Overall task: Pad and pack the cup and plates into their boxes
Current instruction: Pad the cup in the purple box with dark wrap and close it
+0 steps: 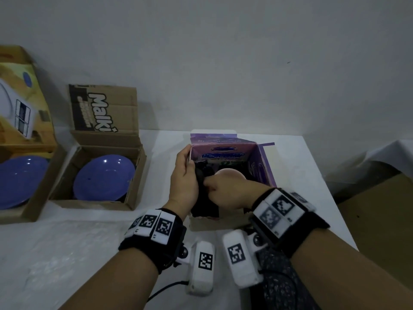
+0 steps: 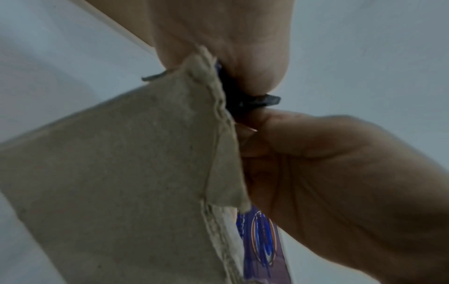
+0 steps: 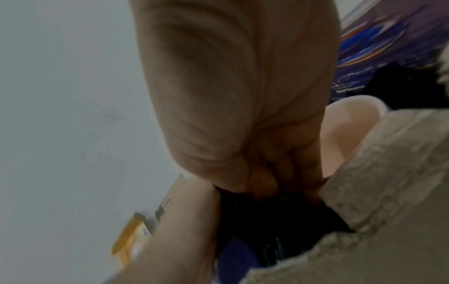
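Note:
An open purple box (image 1: 260,162) stands mid-table with a pale pink cup (image 1: 230,173) inside it. Black padding (image 1: 204,198) fills the box's left side beside the cup. My left hand (image 1: 191,167) pinches this padding against the box's left wall. My right hand (image 1: 209,183) reaches over the near wall and pinches the same padding. In the left wrist view the padding (image 2: 245,102) shows between both hands at the cardboard wall (image 2: 121,163). The right wrist view has curled fingers (image 3: 279,173) sunk in the padding (image 3: 267,217), with the cup (image 3: 350,124) behind. Two blue plates (image 1: 104,177) (image 1: 20,180) lie in cardboard boxes at left.
The brown carton (image 1: 131,195) and a larger printed carton (image 1: 26,104) stand open along the table's left side, against the wall. White cloth covers the table (image 1: 301,186). Clear bubble wrap (image 1: 49,265) lies at the near left. A cardboard box (image 1: 380,220) sits off the right edge.

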The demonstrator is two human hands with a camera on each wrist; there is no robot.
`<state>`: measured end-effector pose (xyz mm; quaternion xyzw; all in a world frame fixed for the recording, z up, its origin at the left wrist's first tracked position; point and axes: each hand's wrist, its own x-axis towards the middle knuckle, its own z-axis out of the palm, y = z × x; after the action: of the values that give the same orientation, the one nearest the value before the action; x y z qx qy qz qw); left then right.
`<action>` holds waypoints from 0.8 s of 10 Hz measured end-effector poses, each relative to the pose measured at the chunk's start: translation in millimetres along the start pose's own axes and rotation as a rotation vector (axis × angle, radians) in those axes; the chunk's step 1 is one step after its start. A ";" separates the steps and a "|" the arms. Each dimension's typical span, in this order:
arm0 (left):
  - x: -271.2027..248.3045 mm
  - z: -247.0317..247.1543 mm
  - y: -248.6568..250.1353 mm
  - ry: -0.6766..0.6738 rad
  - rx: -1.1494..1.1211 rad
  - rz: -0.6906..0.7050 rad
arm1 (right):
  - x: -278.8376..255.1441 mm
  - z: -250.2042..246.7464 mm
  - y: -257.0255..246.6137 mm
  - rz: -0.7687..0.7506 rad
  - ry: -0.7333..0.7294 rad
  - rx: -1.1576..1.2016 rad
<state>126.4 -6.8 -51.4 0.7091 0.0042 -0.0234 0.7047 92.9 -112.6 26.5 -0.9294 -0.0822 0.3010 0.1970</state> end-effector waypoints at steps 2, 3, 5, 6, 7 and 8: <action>0.1 -2.1 0.4 -0.025 0.065 0.055 | 1.6 -3.6 -14.0 0.051 -0.049 -0.142; -0.9 -2.5 1.9 -0.035 0.088 0.069 | -4.2 -9.9 3.3 0.029 0.077 -0.025; -3.6 0.1 5.3 -0.023 0.073 0.043 | -21.5 3.3 44.4 0.308 0.074 -0.129; -4.1 -0.9 5.8 -0.035 0.070 0.039 | -29.1 -3.4 42.1 0.253 0.197 0.276; -4.2 -0.8 6.6 -0.032 0.076 0.046 | -43.6 -7.8 38.3 0.170 0.143 0.400; -4.7 -0.4 7.5 -0.030 0.068 0.049 | -48.8 3.5 32.8 0.121 0.106 0.081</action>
<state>122.1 -6.4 -43.7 0.7321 -0.0244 -0.0167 0.6806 52.7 -154.6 35.9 -0.9386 -0.0031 0.2656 0.2200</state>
